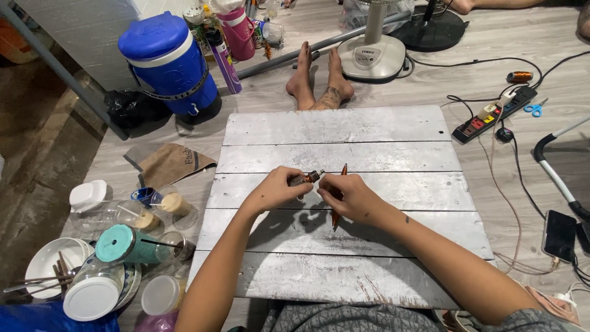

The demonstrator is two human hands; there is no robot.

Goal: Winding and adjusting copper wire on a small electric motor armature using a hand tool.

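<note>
Mid-frame over the grey plank counter (pixel 369 141): left hand (pixel 276 190) fingers pinching a small metal piece (pixel 306 178), right hand (pixel 350 197) fingers gripping an orange screwdriver (pixel 339 197).

Brown paper bag (pixel 174 163) left of board, dark phone screen (pixel 559 235) right

small dark metal part (pixel 306 178), orange-brown tool (pixel 339 197)

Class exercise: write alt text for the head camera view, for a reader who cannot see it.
Over a grey plank board, the left hand holds a small dark part and the right hand a brown pen-like tool. A blue water cooler stands beyond.
</note>
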